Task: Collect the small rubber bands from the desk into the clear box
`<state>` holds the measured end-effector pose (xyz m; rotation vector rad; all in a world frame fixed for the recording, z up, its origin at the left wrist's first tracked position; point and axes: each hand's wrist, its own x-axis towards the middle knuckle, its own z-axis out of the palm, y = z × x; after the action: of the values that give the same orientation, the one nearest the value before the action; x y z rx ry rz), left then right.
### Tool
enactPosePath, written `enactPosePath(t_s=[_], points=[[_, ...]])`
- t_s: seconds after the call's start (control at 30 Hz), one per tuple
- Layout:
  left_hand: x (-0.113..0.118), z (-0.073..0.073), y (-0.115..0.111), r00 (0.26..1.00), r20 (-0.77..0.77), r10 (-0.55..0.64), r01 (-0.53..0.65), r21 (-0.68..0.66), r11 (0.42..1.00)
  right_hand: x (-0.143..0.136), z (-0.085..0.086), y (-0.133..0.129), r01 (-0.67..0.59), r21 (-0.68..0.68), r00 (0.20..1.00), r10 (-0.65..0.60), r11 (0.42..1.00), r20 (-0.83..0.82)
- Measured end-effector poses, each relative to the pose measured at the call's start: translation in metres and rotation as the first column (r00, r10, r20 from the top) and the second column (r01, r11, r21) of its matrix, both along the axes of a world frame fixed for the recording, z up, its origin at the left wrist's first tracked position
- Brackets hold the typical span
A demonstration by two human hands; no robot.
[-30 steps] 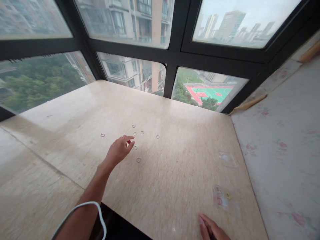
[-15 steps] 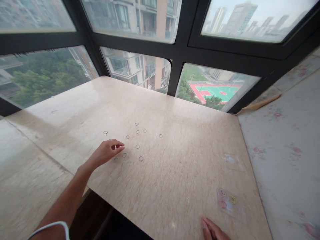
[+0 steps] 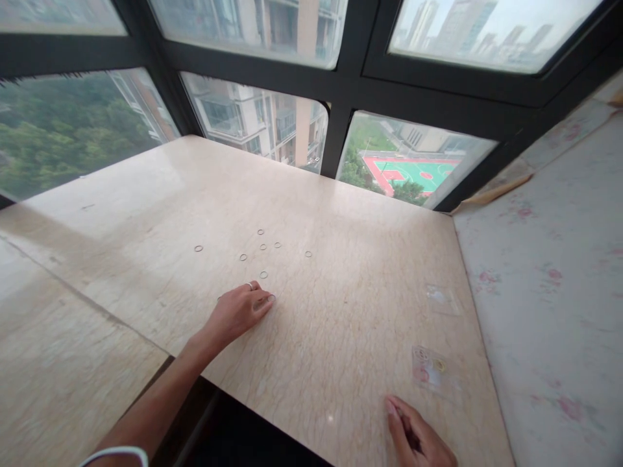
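My left hand (image 3: 246,308) reaches over the pale marble-look surface, thumb and forefinger pinched at a thin ring (image 3: 272,298) that is mostly hidden by the fingertips. Just beyond the knuckles lies another thin dark ring (image 3: 263,275). Several more such rings are scattered farther out, among them one at the left (image 3: 198,248) and one at the right (image 3: 308,254). Near the front edge, my right hand (image 3: 418,431) rests with thumb and fingers pressed together. Whatever it holds, if anything, is hidden.
On the right lies a clear plastic bag (image 3: 435,370) with pink and yellow rings inside. Behind it is a second clear bag (image 3: 442,299). A floral-papered wall (image 3: 549,311) borders the right side, and dark window frames (image 3: 335,136) stand along the back.
My left hand has moved right and slightly nearer, onto a ring that lay in the open. My right hand shows more fully in the lower right. The whole view has shifted slightly.
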<state>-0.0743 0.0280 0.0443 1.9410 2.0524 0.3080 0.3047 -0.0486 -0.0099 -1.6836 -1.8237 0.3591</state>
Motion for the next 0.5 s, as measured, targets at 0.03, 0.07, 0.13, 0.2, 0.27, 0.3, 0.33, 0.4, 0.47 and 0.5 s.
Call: enactPosePath(t_s=[0.03, 0.07, 0.13, 0.2, 0.27, 0.3, 0.33, 0.4, 0.47, 0.5], points=[[0.003, 0.001, 0.001, 1.0, -0.027, 0.0, 0.0, -0.002, 1.0, 0.001, 0.0, 0.0, -0.002, -0.002, 1.0, 0.002, 1.0, 0.001], [0.005, 0.002, 0.002, 0.998, -0.06, -0.006, 0.006, -0.006, 1.0, 0.002, 0.0, 0.001, -0.013, -0.004, 1.0, 0.013, 1.0, 0.001], [0.009, 0.004, 0.004, 0.991, -0.133, -0.026, 0.023, -0.024, 0.999, 0.004, 0.001, 0.002, -0.056, -0.004, 0.998, 0.056, 0.998, 0.005], [0.012, 0.006, 0.007, 0.98, -0.194, -0.036, 0.025, -0.057, 0.998, 0.005, 0.004, 0.003, -0.09, 0.003, 0.996, 0.09, 0.996, 0.006], [0.015, 0.008, 0.009, 0.975, -0.223, -0.02, -0.001, -0.095, 0.995, 0.003, 0.007, 0.004, -0.087, 0.02, 0.996, 0.087, 0.996, -0.002], [0.016, 0.01, 0.01, 0.974, -0.227, -0.007, -0.019, -0.112, 0.993, 0.002, 0.008, 0.004, -0.076, 0.028, 0.997, 0.076, 0.997, -0.009], [0.017, 0.011, 0.011, 0.974, -0.227, 0.005, -0.035, -0.128, 0.991, 0.001, 0.009, 0.004, -0.068, 0.031, 0.997, 0.068, 0.997, -0.018], [0.018, 0.014, 0.011, 0.974, -0.225, 0.027, -0.062, -0.154, 0.986, -0.001, 0.011, 0.004, -0.051, 0.027, 0.998, 0.052, 0.998, -0.037], [0.02, 0.016, 0.011, 0.974, -0.224, 0.044, -0.083, -0.169, 0.982, -0.002, 0.011, 0.003, -0.033, 0.013, 0.998, 0.034, 0.999, -0.051], [0.021, 0.017, 0.011, 0.974, -0.222, 0.053, -0.093, -0.173, 0.981, -0.002, 0.012, 0.003, -0.023, 0.006, 0.998, 0.023, 1.0, -0.057]])
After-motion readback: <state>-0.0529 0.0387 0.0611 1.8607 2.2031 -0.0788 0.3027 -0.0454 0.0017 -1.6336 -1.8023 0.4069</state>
